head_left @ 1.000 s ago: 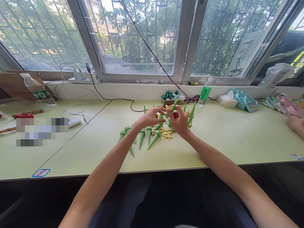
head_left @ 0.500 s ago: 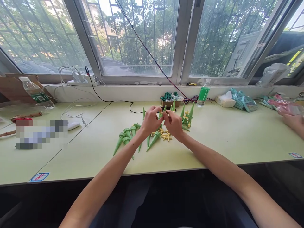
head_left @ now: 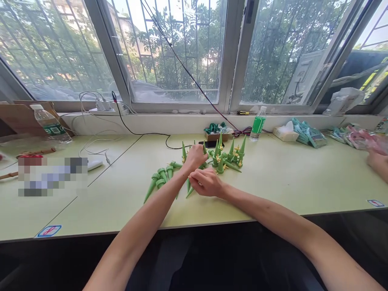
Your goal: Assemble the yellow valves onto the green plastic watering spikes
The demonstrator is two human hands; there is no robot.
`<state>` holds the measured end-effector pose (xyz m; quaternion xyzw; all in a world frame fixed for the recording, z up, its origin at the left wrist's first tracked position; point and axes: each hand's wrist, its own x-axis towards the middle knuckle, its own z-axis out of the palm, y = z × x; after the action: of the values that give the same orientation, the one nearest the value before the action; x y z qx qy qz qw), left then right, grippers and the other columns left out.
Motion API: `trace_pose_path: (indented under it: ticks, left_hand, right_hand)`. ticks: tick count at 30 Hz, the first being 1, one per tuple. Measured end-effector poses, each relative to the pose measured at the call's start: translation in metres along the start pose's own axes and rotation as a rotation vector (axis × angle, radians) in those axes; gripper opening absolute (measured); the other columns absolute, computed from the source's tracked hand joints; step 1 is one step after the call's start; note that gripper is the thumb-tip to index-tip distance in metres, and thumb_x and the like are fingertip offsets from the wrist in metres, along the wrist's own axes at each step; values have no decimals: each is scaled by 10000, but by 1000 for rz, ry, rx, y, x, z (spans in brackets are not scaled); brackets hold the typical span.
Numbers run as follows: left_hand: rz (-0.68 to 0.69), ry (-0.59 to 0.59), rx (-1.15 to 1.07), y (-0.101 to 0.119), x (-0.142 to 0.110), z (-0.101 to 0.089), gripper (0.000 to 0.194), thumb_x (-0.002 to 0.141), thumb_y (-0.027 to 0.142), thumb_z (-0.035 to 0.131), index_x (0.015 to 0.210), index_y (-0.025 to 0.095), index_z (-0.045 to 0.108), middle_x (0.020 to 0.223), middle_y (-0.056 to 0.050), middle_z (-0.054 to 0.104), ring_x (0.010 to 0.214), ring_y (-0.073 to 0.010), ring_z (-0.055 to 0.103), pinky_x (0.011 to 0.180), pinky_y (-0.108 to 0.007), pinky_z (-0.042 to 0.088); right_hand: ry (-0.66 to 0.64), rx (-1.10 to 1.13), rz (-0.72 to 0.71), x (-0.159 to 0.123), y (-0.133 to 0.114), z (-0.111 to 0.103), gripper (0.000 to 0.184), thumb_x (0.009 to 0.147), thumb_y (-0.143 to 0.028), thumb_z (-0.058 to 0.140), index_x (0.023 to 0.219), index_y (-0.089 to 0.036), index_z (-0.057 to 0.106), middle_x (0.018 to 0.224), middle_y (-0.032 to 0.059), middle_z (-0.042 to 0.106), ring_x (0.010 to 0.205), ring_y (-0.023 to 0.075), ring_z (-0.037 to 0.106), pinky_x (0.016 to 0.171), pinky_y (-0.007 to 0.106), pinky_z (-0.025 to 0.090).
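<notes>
My left hand [head_left: 196, 157] is closed at the back of the cluster, fingers curled round a green watering spike [head_left: 204, 147] whose tip shows beside them. Lower and nearer to me, my right hand [head_left: 207, 182] is closed over the front of the pile; what its fingers hold, if anything, is hidden. It covers most of the small yellow plastic valves. To the right, several watering spikes stand tip up with yellow valves [head_left: 236, 148] at their bases. Loose green spikes [head_left: 152, 186] lie on the left, their ribbed caps toward the back.
On the pale table [head_left: 273, 182], a phone [head_left: 209, 144] lies behind the spikes, before a small box of green items [head_left: 214, 131]. A water bottle [head_left: 257, 124] and tissue box [head_left: 285, 133] stand at the back. Cables cross the left. Another person's hand [head_left: 377, 161] is far right.
My hands have parted. The left moved slightly back and away over the standing spikes; the right came down and toward me, over the yellow valves. The camera view tilted slightly up.
</notes>
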<state>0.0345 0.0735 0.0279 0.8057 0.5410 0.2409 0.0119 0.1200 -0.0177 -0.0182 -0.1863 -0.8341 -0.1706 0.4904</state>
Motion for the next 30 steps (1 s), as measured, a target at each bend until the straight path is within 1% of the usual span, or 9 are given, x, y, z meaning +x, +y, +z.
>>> trace_pose_path:
  ticks: [5,8,12,15,18,20,23,27,30]
  left_hand:
    - [-36,-95,80,2,-1,2,181,847,274,640,914,116,700,904,-147,699,844,-225,663,732,-292,475]
    - [-41,-113,99,2,0,3,205,866,302,652,940,116,697,947,-161,703,894,-239,671,751,-295,479]
    - [-2,-93,93,-6,0,1,229,869,314,657,984,119,691,975,-153,711,937,-242,669,777,-292,482]
    - [59,-82,73,-16,-4,-3,228,850,312,663,985,131,695,929,-122,719,908,-235,667,785,-300,485]
    - [137,-192,61,-23,-11,-10,219,790,330,715,915,150,720,841,-85,719,870,-237,665,780,-306,487]
    - [157,-276,61,-24,-15,-12,244,761,328,737,936,159,730,829,-72,721,867,-237,666,767,-301,489]
    - [151,-321,61,-23,-19,-14,298,771,307,713,1038,177,720,864,-63,728,899,-235,670,768,-291,494]
    - [157,-310,114,-19,-25,-18,380,784,258,659,1156,183,664,994,-77,721,1014,-252,648,800,-298,495]
    - [147,-335,183,-15,-32,-24,446,749,204,645,1193,185,612,1066,-87,704,1024,-258,638,754,-297,493]
  right_hand:
    - [-157,-9,-13,-4,0,6,332,1024,-241,405,715,-192,517,606,-17,587,510,87,470,519,256,307]
    - [-200,2,-27,-5,0,7,361,1030,-242,399,690,-188,508,604,-14,587,516,85,475,524,259,295]
    - [-219,-1,-39,-6,-1,7,356,1031,-233,399,693,-187,501,598,-17,580,514,84,480,527,262,274]
    - [-227,-11,-57,-8,-4,8,359,1020,-230,418,669,-192,485,569,-24,552,496,86,459,524,264,264]
    - [-261,-7,-110,-8,-7,9,353,1001,-219,443,651,-196,484,545,-31,523,477,90,425,519,269,258]
    - [-291,-12,-128,-9,-9,9,357,997,-214,445,642,-197,486,534,-31,508,471,94,411,524,273,266]
    - [-268,-14,-132,-9,-10,10,361,996,-203,434,640,-193,495,527,-28,512,470,95,410,531,273,281]
    - [-228,1,-145,-10,-10,11,355,995,-206,440,647,-187,510,532,-23,545,472,95,435,534,271,288]
    - [-233,23,-159,-11,-10,10,360,995,-207,442,641,-187,506,532,-21,557,479,95,455,540,271,294]
